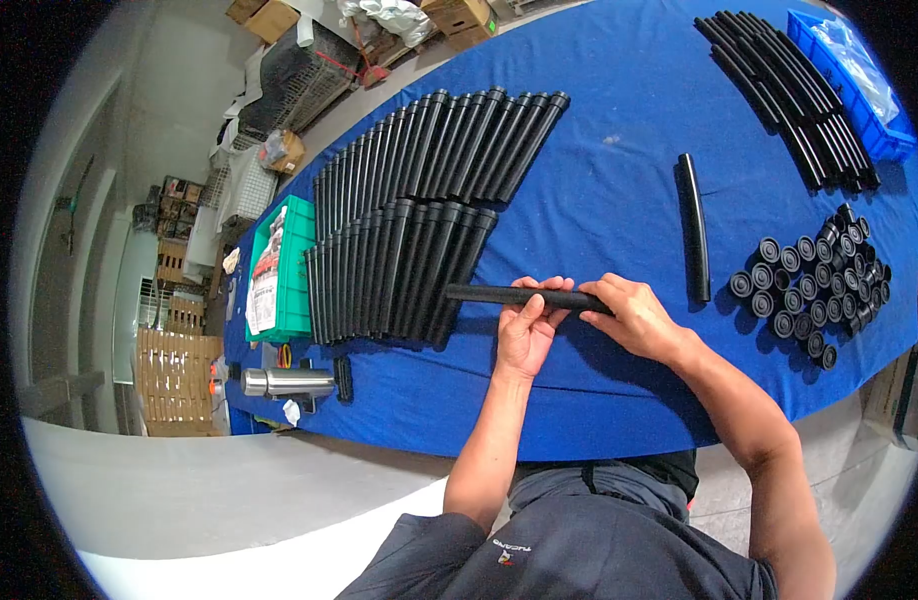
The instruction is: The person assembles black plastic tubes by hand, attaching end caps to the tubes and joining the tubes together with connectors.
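Both my hands hold one black tube (489,293) level above the blue cloth. My left hand (531,335) is closed around its middle, thumb on top. At the tube's right end, my right hand (634,315) wraps its fingers over it and hides that end. Another black tube (695,230) lies alone on the cloth, to the right of my right hand. Farther right is a cluster of round black caps (804,288). On the left, many black tubes with wider capped ends (419,150) lie side by side in two rows.
Loose black tubes (779,90) are piled at the far right beside a blue bin (859,110) with clear plastic inside. A green crate (297,260) stands at the left, near a steel flask (289,382). The blue cloth (599,400) ends just before my body.
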